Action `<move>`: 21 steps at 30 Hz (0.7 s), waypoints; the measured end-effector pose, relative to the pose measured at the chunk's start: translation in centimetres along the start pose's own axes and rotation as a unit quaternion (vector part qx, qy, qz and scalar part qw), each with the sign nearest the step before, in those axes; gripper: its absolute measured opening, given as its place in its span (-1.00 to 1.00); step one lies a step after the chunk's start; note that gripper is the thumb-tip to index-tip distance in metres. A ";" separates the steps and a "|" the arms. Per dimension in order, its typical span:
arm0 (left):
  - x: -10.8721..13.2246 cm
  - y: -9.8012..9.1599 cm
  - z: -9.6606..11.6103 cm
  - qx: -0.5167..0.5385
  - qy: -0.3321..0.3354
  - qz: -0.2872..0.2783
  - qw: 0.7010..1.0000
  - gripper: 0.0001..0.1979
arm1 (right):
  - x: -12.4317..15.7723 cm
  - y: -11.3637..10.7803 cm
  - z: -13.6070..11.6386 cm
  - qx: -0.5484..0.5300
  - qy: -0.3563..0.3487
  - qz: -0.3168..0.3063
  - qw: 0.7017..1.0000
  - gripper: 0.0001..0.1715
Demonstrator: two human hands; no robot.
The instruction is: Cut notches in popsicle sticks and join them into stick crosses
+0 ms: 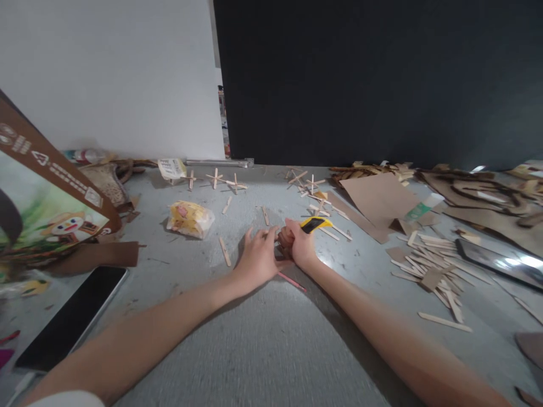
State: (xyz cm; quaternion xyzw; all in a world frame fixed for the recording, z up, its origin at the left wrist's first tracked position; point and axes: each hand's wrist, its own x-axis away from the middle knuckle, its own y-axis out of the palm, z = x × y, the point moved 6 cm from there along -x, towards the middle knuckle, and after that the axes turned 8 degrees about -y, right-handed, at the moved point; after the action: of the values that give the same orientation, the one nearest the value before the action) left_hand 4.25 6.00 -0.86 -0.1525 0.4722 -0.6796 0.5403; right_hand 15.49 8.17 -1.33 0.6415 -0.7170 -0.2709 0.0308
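My right hand (297, 244) is closed in a fist around a yellow box cutter (317, 224), whose handle end juts out to the right above the thumb side. Its blade end is hidden by the fingers. Close against it, my left hand (257, 257) rests on the grey table with its fingers bent and apart; what may lie beneath the fingertips is hidden. A thin pink stick (292, 281) shows on the table just below both hands. Loose wooden craft sticks lie nearby, one (224, 252) left of my left hand and another (265, 215) beyond it.
Crossed-stick pieces (215, 178) stand along the back. A yellow snack packet (190, 219) is at left, near a phone (74, 316) and a printed bag (51, 198). To the right are a craft-stick pile (441, 268), cardboard (377, 198), a glue stick (424, 207) and another dark device (500, 260).
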 end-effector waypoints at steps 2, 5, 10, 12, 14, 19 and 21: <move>-0.5 0.1 -0.3 0.025 0.008 -0.028 0.999 -0.21 | 0.0 0.0 0.1 0.004 0.002 -0.008 1.000 -0.24; -1.3 0.2 -0.8 0.070 0.023 -0.088 0.993 -0.15 | -0.1 -0.1 0.3 0.006 0.004 -0.023 1.000 -0.21; -0.5 -0.7 -0.5 0.010 -0.009 -0.011 1.000 -0.24 | 0.0 -0.2 0.5 0.000 0.004 -0.026 1.000 -0.20; 0.1 -0.7 0.1 0.003 -0.013 0.007 1.000 -0.27 | 0.1 -0.1 0.5 -0.001 0.005 -0.022 1.000 -0.22; 0.5 -0.6 0.4 0.004 -0.021 0.004 1.000 -0.27 | 0.1 -0.1 0.6 -0.002 0.005 -0.021 1.000 -0.22; 0.3 -0.4 0.2 0.017 -0.037 -0.029 0.999 -0.24 | 0.0 0.1 0.1 -0.011 0.009 -0.040 0.999 -0.22; 0.1 -0.5 0.1 0.020 -0.039 -0.026 0.999 -0.21 | -0.2 0.0 -0.5 -0.020 0.012 -0.052 0.998 -0.21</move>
State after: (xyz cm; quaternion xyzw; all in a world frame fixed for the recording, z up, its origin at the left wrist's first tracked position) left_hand 3.99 5.83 -0.39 -0.1804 0.4326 -0.6963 0.5436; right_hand 15.74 8.13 -0.83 0.6800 -0.6769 -0.2791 0.0379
